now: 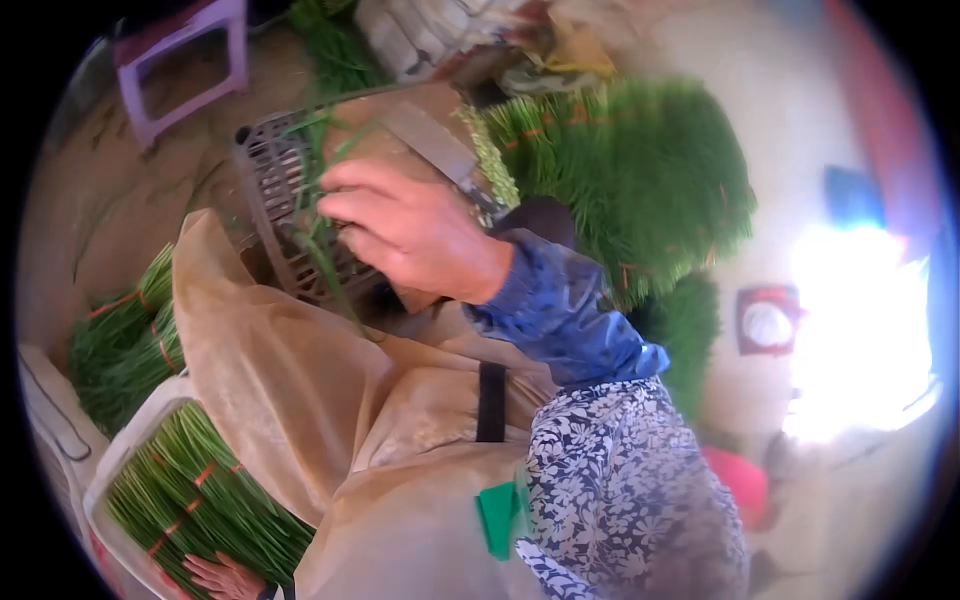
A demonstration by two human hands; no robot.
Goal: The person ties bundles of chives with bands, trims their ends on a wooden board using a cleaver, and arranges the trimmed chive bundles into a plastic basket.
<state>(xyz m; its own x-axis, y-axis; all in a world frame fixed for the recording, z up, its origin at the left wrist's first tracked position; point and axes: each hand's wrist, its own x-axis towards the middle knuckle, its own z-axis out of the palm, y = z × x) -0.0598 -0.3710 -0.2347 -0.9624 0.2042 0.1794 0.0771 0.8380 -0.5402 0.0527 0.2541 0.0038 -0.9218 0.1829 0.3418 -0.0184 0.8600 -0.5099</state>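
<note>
A: Anything cut off or hard to make out?
B: Left hand point(228, 578) at the bottom edge, partly cut off, fingers spread on the banded green stalks point(200, 485) in a white basket point(103, 487). Right hand point(425, 235) above a dark plastic crate point(262, 195), fingers half curled, thumb hidden. Loose green strands point(322, 255) close by the fingertips; impossible to tell whether gripped. Cleaver point(428, 138) lying on a brown board point(365, 120), handle partly hidden near the wrist.

A: And in the way?
B: Tan apron point(270, 350) across the lap, covering part of the white basket. Patterned sleeve point(620, 470) with a blue cuff point(570, 310), crossing the lower right and middle.

A: Other things around?
B: Large green bundle point(640, 180) with orange bands, just right of the board. Smaller banded bundle point(125, 340) at the left. Purple stool point(128, 95) upper left, pale bags point(420, 35) at the top. Blurred pink object point(738, 487) lower right.

A: Surface and room?
B: Board on top of the crate. Brown floor point(110, 190) at the left, scattered with leaves; paler at the right, partly lost in white glare.
</note>
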